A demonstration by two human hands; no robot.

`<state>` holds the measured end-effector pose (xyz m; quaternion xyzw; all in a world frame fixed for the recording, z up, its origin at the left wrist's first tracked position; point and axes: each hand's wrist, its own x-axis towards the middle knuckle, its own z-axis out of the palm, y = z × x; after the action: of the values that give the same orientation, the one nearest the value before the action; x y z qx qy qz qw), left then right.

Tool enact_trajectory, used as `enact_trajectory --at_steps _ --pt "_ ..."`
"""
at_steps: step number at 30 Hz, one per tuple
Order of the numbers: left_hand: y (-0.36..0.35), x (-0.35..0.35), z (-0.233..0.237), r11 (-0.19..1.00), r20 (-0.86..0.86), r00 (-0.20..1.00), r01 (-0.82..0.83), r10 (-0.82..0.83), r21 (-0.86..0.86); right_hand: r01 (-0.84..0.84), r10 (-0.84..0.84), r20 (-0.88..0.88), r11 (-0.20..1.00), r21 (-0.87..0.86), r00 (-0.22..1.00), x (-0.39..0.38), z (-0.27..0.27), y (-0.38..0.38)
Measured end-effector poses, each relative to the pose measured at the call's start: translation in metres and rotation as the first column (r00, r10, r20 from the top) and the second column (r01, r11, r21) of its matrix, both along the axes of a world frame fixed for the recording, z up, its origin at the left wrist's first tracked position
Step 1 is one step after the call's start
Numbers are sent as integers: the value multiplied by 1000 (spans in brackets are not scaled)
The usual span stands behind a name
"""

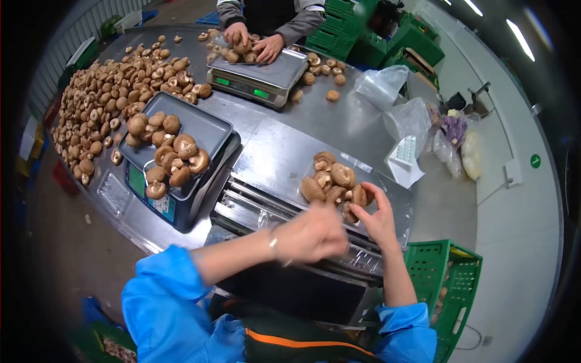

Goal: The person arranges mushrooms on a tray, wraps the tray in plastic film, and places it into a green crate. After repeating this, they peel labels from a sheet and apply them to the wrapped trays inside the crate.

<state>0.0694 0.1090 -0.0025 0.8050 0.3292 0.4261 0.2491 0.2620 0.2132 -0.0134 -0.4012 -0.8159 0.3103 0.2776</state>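
A small heap of brown shiitake mushrooms (324, 175) lies on the metal plate behind the rollers of a wrapping device (266, 209). My right hand (380, 221) is at the heap's right side, its thumb and fingers closed around a shiitake mushroom (358, 196). In front of the heap, above the rollers, is my left hand (311, 235). It is smeared by motion, and I cannot make out its fingers or anything in them. Clear film (366, 260) shows at the rollers beneath my hands.
To the left, a scale (218, 124) bears several mushrooms. A large mushroom pile (115, 91) spreads beyond it. Across the table, a co-worker's hands (269, 48) touch mushrooms on another scale (257, 69). Plastic bags (408, 118) lie at right, above a green crate (445, 260).
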Motion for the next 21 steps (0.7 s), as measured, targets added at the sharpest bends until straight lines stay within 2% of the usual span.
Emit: enact_trajectory --at_steps 1,2,3,4,5,6,7,8,9,10,11,12,13,14,15,16,17,18,20,21 --pt "-26 -6 -3 974 -7 984 178 -181 -140 -10 -17 157 985 170 987 -1 -1 -4" --pt "-51 -15 28 805 -466 788 61 -401 -590 8 -30 145 989 151 989 -4 -2 -9" --pt "-83 -26 8 874 -556 725 133 -407 -468 3 -69 218 958 288 973 -7 1 -14" --pt "-105 -32 2 700 -655 447 -85 -609 -709 -15 -116 283 906 422 952 -10 6 -17" --pt "-135 -43 -13 671 -703 276 -216 -655 -710 30 -163 280 905 425 946 -4 9 -21" --pt "-161 -63 -17 804 -841 97 -252 -533 -539 99 -208 246 915 392 947 9 13 -27" --pt "-178 -82 -18 868 -909 260 -299 -325 -396 165 -252 219 921 352 942 27 15 -34" --pt "-169 -89 0 756 -878 340 -457 -338 -468 248 -323 175 904 347 930 48 14 -44" --pt "-155 -95 20 607 -843 425 -588 -331 -535 346 -379 155 916 206 912 67 18 -56" --pt "-148 -97 27 595 -884 462 -692 -70 -409 437 -457 128 886 155 880 85 12 -69" --pt "-144 -99 32 537 -871 448 -794 200 -285 477 -530 229 843 250 817 105 -4 -80" --pt "-136 -103 18 626 -744 392 -779 541 44 476 -527 230 845 246 818 108 -13 -88" --pt "-117 -98 15 581 -608 344 -777 715 243 438 -509 346 859 266 788 110 -19 -97" --pt "-103 -93 5 509 -607 264 -816 749 273 399 -490 452 871 286 746 111 -20 -102" --pt "-89 -91 -11 503 -679 213 -823 703 264 424 -479 505 877 227 718 101 -13 -105" --pt "-80 -83 -21 528 -719 208 -811 663 252 426 -486 496 873 238 720 98 -12 -108" --pt "-74 -76 -35 563 -706 258 -791 660 238 396 -496 524 868 300 692 95 -13 -109" --pt "-67 -67 -44 542 -669 258 -800 697 256 363 -508 550 861 357 663 93 -14 -109" --pt "-61 -56 -34 584 -669 358 -799 651 141 424 -543 534 840 339 649 93 -12 -113" --pt "-60 -55 -32 592 -664 365 -792 652 146 496 -605 506 795 348 614 95 -11 -115"
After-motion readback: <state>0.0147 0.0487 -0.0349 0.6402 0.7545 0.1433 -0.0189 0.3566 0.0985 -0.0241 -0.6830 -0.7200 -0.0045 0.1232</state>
